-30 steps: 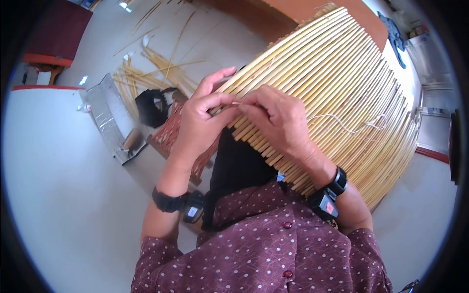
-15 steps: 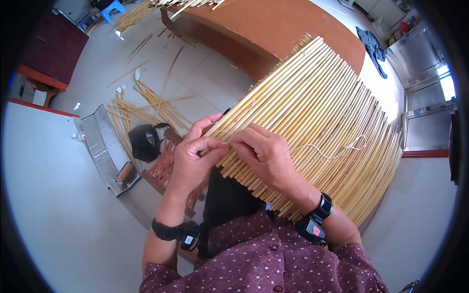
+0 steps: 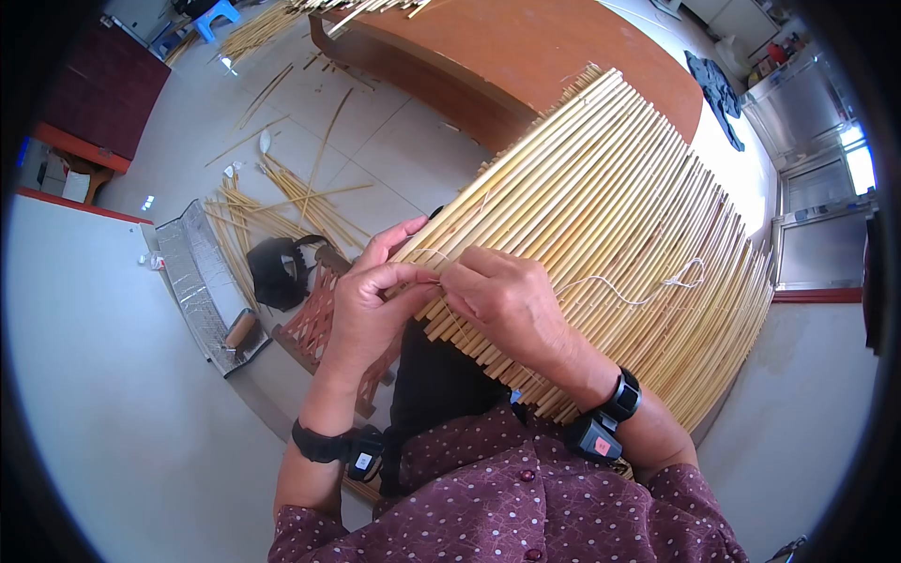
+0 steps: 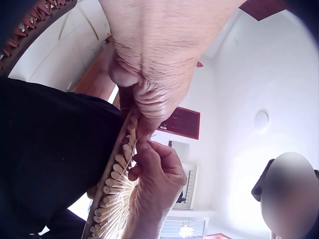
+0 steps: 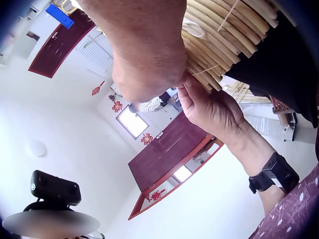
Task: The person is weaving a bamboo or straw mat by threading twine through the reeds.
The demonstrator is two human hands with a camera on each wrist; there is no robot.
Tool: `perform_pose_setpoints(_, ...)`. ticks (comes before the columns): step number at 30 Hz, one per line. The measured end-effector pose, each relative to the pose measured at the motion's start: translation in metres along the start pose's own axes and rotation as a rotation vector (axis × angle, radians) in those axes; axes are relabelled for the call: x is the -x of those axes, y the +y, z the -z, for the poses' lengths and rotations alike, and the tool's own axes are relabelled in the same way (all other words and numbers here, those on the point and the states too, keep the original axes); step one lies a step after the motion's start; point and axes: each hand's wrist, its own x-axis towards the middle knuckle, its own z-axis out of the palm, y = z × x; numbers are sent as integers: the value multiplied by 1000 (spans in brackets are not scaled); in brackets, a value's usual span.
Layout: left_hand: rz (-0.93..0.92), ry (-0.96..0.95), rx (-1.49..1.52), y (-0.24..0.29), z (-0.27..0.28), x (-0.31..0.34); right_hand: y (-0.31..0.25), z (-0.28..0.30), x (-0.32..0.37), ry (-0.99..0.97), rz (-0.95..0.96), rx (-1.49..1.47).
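Note:
A mat of pale bamboo slats (image 3: 610,225) lies across my lap, its near ends over my black trousers. My left hand (image 3: 375,300) grips the mat's near-left edge, thumb and forefinger pinching a thin white string (image 3: 427,279) at the slat ends. My right hand (image 3: 497,300) lies on the slats beside it, fingertips pinching the same string. A loose run of the string (image 3: 638,296) trails right across the mat to a knot. From below, the left wrist view shows the slat ends (image 4: 117,179) and both hands' fingers meeting; the right wrist view shows the string wound round the slats (image 5: 219,30).
On the floor to the left are loose bamboo strips (image 3: 282,202), a black bag (image 3: 277,272), a red woven stool (image 3: 314,324) and a silver foil sheet (image 3: 192,281). A brown curved table (image 3: 526,47) stands behind the mat.
A second ago the camera looked lower; the view has since tilted up. Both hands stay at the same spot, the fingertips shifting slightly on the string.

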Motion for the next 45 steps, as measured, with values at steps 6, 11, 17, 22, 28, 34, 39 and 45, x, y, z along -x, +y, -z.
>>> perform_pose_setpoints(6,3,5,11,1,0,1,-1,1,2,-29,-11,-24)
perform_pose_setpoints(11,-11,1,2,-1,0,0,-3,2,2,-39,-19,1)
perform_pose_setpoints(17,-11,14,7,0,-1,2,-6,6,4,-14,-123,-52)
perform_pose_setpoints(22,27,14,8,2,0,2,-15,24,11,-31,-217,13)
perform_pose_setpoints(28,37,8,29,3,0,1,-14,21,0,-25,9,39)
perform_pose_setpoints(34,52,0,-8,7,0,2,4,-2,-4,66,8,-36)
perform_pose_setpoints(39,32,-58,-112,10,8,2,5,-4,-3,67,-25,1)
perform_pose_setpoints(45,15,-34,-166,14,2,3,7,-5,-4,71,-31,-16)
